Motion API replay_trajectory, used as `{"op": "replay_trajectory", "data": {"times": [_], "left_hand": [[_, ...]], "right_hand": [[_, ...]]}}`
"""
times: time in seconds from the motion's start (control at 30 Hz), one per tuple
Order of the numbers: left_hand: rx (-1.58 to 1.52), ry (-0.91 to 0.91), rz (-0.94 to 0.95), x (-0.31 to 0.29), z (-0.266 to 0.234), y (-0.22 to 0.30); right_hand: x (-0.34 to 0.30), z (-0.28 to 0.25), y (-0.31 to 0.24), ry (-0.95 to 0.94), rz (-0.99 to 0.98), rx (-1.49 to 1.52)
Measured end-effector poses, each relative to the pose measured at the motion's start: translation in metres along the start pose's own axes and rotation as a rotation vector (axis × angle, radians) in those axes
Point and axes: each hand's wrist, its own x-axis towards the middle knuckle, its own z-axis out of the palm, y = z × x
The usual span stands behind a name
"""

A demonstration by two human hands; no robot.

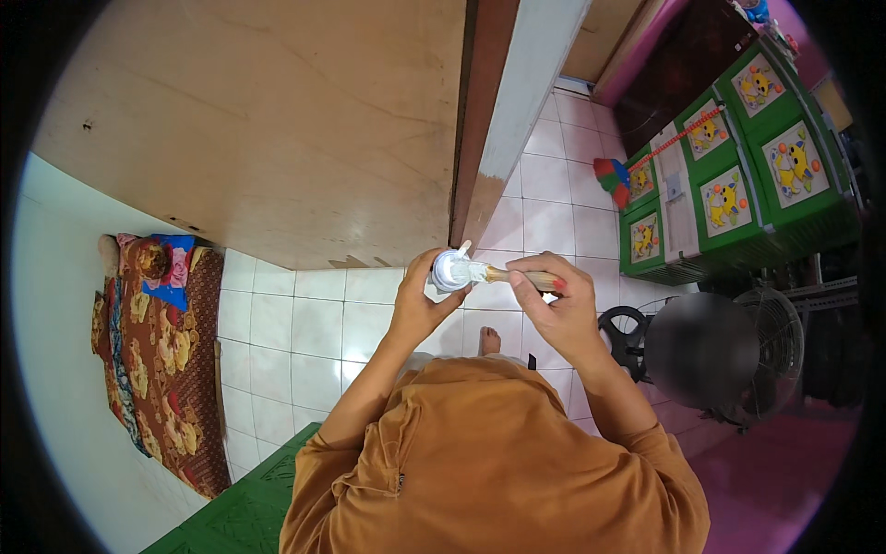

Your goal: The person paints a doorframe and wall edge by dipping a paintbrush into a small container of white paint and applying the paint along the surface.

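Note:
My left hand (415,297) is wrapped round a small whitish cup (444,271), held in front of my body. A paintbrush (504,274) lies across the cup's rim, its bristles coated in white. Its wooden handle, red near the end, is gripped by my right hand (565,309) between thumb and fingers. A small pale piece sticks up at the cup's far edge; I cannot tell what it is. What the cup holds is mostly hidden by the bristles.
Ahead stands a brown wooden door (268,120) beside a part-white frame (526,83). At the left lies a flower-patterned mattress (175,342). Green drawers (678,189), a red-and-blue duster (614,183) and a fan (771,342), partly behind a blurred dark patch, are at the right.

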Motion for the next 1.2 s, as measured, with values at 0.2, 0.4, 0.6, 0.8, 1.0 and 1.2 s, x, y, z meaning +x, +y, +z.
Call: {"op": "replay_trajectory", "data": {"times": [0.2,0.4,0.6,0.8,1.0,1.2], "left_hand": [[-0.041,-0.031,-0.002,0.000,-0.003,-0.001],[-0.053,-0.042,0.021,-0.001,-0.012,-0.010],[-0.073,-0.043,-0.001,0.003,-0.024,-0.014],[-0.061,-0.030,-0.040,0.009,-0.024,-0.018],[-0.087,-0.012,-0.033,0.015,-0.013,-0.020],[-0.102,-0.029,-0.050,0.024,0.002,-0.015]], "right_hand": [[0.007,0.016,0.003,-0.045,-0.069,-0.110],[0.011,0.033,0.007,-0.093,-0.097,-0.155],[0.010,0.037,0.019,0.022,0.030,-0.070],[0.015,0.033,0.032,0.136,0.411,0.373],[0.006,0.025,0.061,0.214,0.641,0.771],[0.001,0.011,0.082,0.234,0.913,1.151]]}}
